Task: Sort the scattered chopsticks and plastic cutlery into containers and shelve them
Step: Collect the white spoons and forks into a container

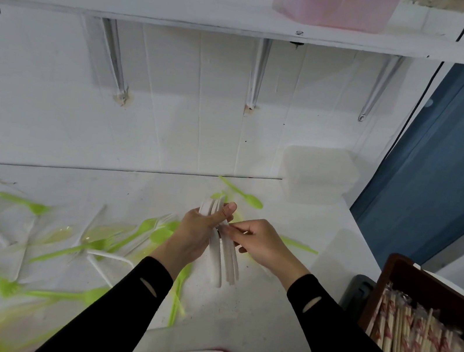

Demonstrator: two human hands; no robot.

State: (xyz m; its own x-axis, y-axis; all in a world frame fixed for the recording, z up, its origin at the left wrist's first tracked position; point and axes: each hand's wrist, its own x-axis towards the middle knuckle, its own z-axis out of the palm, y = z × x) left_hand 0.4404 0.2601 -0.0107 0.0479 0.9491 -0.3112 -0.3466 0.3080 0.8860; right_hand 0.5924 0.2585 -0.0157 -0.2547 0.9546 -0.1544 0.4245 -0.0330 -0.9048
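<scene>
Head view: your brown box (410, 276) at right holds paper-wrapped chopsticks (426, 346), packed tight. A pink translucent tub (333, 2) sits on the shelf (160, 7); a frosted tub (320, 175) stands on the table (262, 319), contents unclear. Your left hand (200, 232) grips flat white cutlery (220, 266); your right hand (262, 245) pinches it. Green cutlery (8, 287) lies scattered at left.

Light was bright and diffuse; soft shadows under shelf brackets (112, 57). Green cutlery (7, 289) at left was motion-blurred; edges bowed.
</scene>
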